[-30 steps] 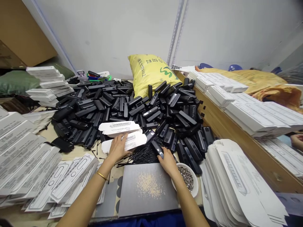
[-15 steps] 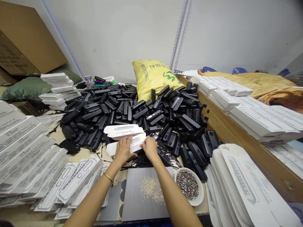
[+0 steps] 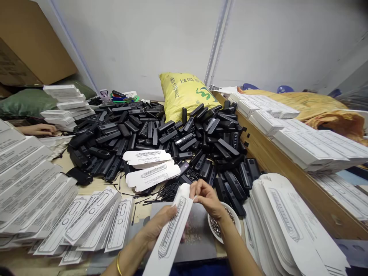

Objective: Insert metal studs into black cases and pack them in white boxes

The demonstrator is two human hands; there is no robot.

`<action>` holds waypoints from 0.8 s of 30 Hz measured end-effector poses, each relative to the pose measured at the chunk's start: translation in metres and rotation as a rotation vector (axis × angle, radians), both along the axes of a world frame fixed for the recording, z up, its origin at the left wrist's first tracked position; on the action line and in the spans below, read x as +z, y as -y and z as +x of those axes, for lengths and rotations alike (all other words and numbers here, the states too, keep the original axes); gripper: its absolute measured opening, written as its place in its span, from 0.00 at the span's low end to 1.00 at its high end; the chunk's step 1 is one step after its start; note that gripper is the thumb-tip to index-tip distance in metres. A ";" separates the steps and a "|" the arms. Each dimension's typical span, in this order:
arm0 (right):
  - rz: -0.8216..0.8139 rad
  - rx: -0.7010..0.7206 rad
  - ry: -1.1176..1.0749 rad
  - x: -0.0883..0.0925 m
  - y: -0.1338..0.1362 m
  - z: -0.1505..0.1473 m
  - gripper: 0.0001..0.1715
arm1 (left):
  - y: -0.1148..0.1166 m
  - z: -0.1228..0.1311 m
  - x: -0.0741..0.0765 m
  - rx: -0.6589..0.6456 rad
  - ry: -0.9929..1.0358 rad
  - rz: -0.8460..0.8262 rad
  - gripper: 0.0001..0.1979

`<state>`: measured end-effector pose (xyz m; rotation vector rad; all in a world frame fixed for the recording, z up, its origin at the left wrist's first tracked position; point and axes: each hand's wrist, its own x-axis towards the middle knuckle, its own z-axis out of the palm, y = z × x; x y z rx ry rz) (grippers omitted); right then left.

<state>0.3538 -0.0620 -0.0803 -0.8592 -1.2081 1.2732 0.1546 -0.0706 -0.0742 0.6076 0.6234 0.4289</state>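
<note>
A long white printed carton [image 3: 175, 226] with a line drawing of a slotted strip on its face is tilted up in front of me. My left hand [image 3: 156, 226] grips it along the left edge, thumb over the front. With bent fingers my right hand [image 3: 205, 197] pinches the upper right edge of the same carton. Just beyond lie flat white cartons [image 3: 153, 176] in two small piles on the black parts. A grey mat [image 3: 204, 245] with small pale bits on it is partly hidden beneath my hands. A white bowl [image 3: 239, 226] of small metal pieces stands beside my right wrist.
Black plastic cases [image 3: 115, 130] are heaped across the table, against a yellow sack [image 3: 184, 96]. Printed cartons [image 3: 94, 218] lie at left, and a stack of flat cartons [image 3: 281, 214] at right by a wooden ledge [image 3: 287, 165]. Another person's hand [image 3: 43, 129] shows at far left.
My hands have left the flat cartons on the heap and come nearer, now holding a carton upright at an angle. Another person's hand has appeared at the left.
</note>
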 end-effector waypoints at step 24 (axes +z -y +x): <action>-0.440 -0.301 -0.374 -0.013 0.034 -0.071 0.18 | 0.017 0.008 -0.010 0.143 -0.447 0.449 0.53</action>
